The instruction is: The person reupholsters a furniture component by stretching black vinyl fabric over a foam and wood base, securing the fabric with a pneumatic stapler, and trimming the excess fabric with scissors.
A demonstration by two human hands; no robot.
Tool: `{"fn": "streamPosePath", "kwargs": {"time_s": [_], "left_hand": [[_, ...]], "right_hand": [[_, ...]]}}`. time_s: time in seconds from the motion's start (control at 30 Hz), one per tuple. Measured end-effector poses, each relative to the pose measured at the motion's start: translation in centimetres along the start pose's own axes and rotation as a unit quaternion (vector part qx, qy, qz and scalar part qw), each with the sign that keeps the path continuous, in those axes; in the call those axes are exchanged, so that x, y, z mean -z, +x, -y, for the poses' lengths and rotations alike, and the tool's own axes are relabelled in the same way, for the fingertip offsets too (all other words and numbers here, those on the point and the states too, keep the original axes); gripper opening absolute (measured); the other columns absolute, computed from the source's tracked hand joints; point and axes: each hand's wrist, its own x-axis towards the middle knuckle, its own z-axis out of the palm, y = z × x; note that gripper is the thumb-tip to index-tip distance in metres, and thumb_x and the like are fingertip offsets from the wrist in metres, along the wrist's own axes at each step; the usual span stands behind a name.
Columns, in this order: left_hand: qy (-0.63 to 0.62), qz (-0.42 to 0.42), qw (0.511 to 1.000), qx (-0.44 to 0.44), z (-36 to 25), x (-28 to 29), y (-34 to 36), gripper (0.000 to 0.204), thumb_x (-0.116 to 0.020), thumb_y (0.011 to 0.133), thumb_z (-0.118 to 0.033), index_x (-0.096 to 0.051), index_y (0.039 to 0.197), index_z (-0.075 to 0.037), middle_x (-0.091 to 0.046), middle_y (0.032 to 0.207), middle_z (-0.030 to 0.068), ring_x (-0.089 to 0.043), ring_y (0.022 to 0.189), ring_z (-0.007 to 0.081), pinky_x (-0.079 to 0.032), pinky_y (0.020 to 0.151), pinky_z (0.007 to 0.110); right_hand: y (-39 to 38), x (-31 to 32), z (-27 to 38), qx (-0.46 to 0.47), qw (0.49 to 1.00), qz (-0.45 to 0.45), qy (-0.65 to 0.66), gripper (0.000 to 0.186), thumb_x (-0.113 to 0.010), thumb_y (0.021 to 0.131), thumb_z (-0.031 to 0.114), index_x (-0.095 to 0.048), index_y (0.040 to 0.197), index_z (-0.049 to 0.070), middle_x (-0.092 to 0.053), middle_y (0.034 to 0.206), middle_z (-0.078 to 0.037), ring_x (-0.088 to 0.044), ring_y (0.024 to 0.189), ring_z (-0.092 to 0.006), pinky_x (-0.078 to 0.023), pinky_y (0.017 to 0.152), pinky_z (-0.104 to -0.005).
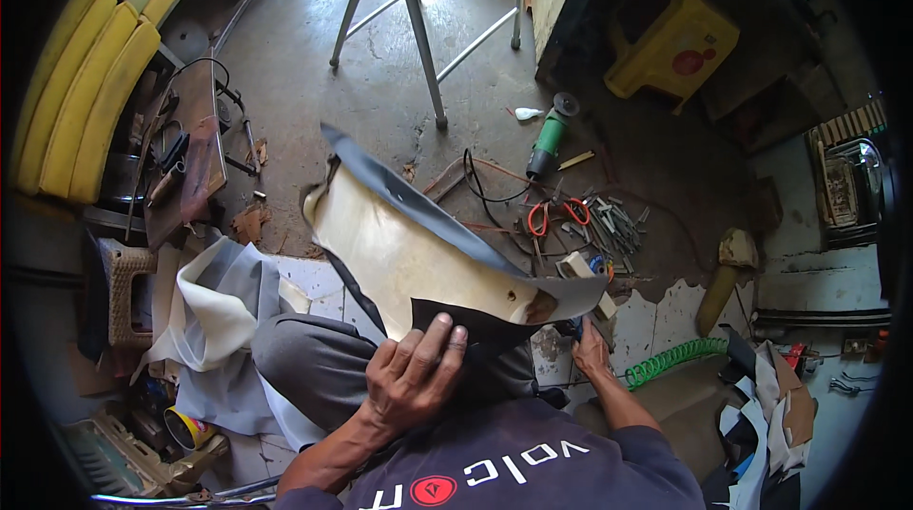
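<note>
A curved cream panel (409,239), shaped like a seat or backrest board, is tilted over my lap. Dark grey vinyl covering (418,201) stands up along its far edge, and a black flap (475,322) folds over the near side. My left hand (414,372) presses its fingers on that flap, gripping the near edge; its thumb is hidden. Beside the panel's right end, my right hand (592,350) is closed around a dark tool, mostly hidden behind the vinyl. A green coiled hose (675,361) runs to the right of my right forearm.
Ahead on the floor lie a green angle grinder (548,141), orange-handled scissors (539,219) and a heap of metal strips (618,230). A folding chair (423,35) stands farther off. Pale sheeting (214,310) is piled at left; a mallet-like tool (720,291) and scraps (775,405) lie right.
</note>
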Motion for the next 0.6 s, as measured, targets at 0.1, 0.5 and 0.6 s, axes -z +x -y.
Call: {"fn": "streamPosePath", "kwargs": {"time_s": [0.1,0.5,0.6], "left_hand": [[-0.052,0.033,0.997,0.039,-0.7,0.9,1.4,0.046,-0.084,0.084,-0.039,-0.073,0.11,-0.003,-0.068,0.131,0.0163,-0.066,0.084,0.0224,-0.054,0.07,0.034],[-0.057,0.086,0.993,0.049,-0.1,1.0,2.9,0.054,-0.087,0.081,-0.038,-0.066,0.116,-0.004,-0.066,0.121,0.0145,-0.063,0.088,0.0274,-0.053,0.08,0.041],[-0.069,0.055,0.994,0.06,-0.8,0.0,3.2,0.056,-0.088,0.079,-0.035,-0.065,0.119,-0.002,-0.064,0.116,0.0137,-0.063,0.102,0.0303,-0.051,0.091,0.045]], "right_hand": [[1.6,-0.6,-0.4,-0.036,0.995,0.067,-0.066,0.077,-0.074,0.082,0.015,-0.042,0.151,0.004,-0.064,0.128,-0.03,-0.063,0.114,-0.0505,-0.051,0.099,-0.0549],[-3.7,23.4,29.5,0.355,0.865,0.027,0.353,0.036,-0.082,0.087,0.006,-0.074,0.121,0.004,-0.075,0.114,-0.015,-0.074,0.1,-0.0221,-0.059,0.086,-0.0339],[-4.9,20.0,30.0,0.425,0.826,-0.036,0.369,0.028,-0.081,0.083,-0.003,-0.08,0.111,0.005,-0.071,0.105,-0.009,-0.071,0.092,-0.0211,-0.057,0.082,-0.0311]]}}
